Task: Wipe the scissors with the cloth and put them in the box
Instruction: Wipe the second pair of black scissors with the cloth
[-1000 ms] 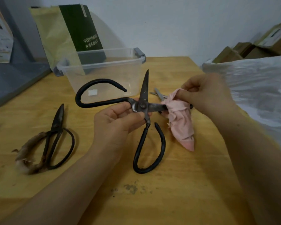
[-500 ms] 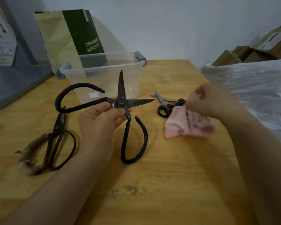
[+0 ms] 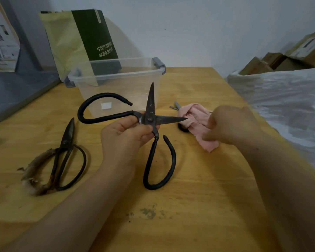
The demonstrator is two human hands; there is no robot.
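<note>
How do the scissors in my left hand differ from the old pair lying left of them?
The held scissors are spread wide open; the table pair lies closed. The left hand holds the held scissors near the pivot; the table pair rests untouched on the table. The held scissors' handles are bare black; one table pair handle is wrapped in frayed brownish material. Both are dark, with big looped handles.

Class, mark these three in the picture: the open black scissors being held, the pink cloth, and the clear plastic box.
open black scissors point(image 3: 149, 118), head view, on the pivot screw.
pink cloth point(image 3: 196, 116), head view, on the bunched upper folds.
clear plastic box point(image 3: 116, 91), head view, on its front wall.
</note>
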